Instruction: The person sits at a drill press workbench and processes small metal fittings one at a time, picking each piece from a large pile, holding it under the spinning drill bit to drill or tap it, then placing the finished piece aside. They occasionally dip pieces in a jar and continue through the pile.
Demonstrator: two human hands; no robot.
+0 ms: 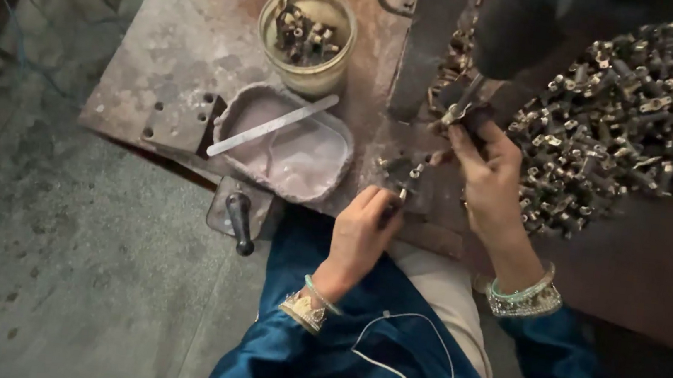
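The left hand (361, 233) has its fingers (385, 207) pinched around a small metal part (401, 194) at the near edge of the rusty tabletop (194, 41), while the right hand (488, 176) grips another small part (454, 116) with its fingertips under the dark machine (520, 25). Just right of that hand lies a big heap of metal parts (644, 113) — to the left sit a shallow tray (291, 147) with a flat metal strip (272, 124) across it, and beyond it a jar (307, 36) holding more parts.
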